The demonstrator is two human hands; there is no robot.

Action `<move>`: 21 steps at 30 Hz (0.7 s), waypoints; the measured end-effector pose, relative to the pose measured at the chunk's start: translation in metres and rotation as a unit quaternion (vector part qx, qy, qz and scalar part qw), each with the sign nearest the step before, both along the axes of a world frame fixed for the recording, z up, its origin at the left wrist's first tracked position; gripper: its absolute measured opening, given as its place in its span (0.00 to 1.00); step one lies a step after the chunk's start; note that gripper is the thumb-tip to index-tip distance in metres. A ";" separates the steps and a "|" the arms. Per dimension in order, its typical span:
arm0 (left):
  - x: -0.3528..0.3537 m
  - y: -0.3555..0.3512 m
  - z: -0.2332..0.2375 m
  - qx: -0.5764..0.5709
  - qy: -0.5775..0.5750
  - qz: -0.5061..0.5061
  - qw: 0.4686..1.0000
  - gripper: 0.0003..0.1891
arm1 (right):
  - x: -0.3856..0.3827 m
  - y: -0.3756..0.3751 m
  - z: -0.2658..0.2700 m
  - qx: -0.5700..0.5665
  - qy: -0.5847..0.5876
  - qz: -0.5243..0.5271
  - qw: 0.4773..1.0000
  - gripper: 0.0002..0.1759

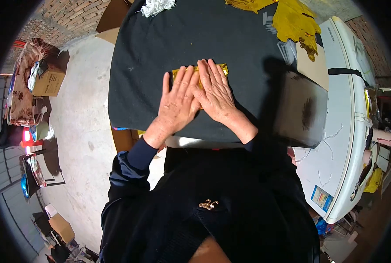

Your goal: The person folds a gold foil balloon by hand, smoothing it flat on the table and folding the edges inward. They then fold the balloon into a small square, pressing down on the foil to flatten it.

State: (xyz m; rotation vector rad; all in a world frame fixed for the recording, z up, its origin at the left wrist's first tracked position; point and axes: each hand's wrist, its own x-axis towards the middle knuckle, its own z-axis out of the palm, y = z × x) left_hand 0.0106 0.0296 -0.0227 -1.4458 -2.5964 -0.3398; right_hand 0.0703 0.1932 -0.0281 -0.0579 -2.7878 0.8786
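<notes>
A shiny gold sheet (222,69) lies on the dark cloth of the table (173,39), mostly covered by my hands. My left hand (176,101) rests flat on its left part, fingers stretched out and pointing away from me. Over the right part, my right hand (215,92) lies flat with its fingers extended. The thumbs meet near the middle of the sheet. What lies under the palms is hidden.
White strings (157,6) lie at the table's far left. Gold foil pieces (294,22) are at the far right, near clear plastic strips (287,51). A translucent box (301,109) stands at the right, beside a white freezer (342,118).
</notes>
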 end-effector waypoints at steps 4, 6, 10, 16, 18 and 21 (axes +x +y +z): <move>-0.007 -0.009 -0.003 -0.002 0.007 -0.006 1.000 0.35 | -0.001 -0.003 -0.001 -0.001 -0.001 -0.004 1.000 0.54; -0.009 -0.008 -0.003 -0.002 0.015 -0.007 1.000 0.34 | -0.002 -0.002 -0.002 0.003 0.005 -0.002 1.000 0.53; -0.022 -0.006 -0.008 0.008 0.041 0.007 0.999 0.34 | 0.000 -0.001 0.000 0.000 0.008 0.001 1.000 0.51; -0.035 0.002 -0.002 0.024 0.056 -0.010 0.998 0.33 | 0.000 0.001 -0.001 0.004 0.020 0.006 1.000 0.48; -0.035 0.003 -0.003 0.034 0.028 -0.009 0.999 0.33 | 0.000 -0.001 -0.002 0.013 0.017 0.007 1.000 0.47; -0.034 0.012 0.004 0.099 0.019 -0.023 0.995 0.32 | -0.001 0.001 0.004 0.033 0.006 0.005 0.999 0.47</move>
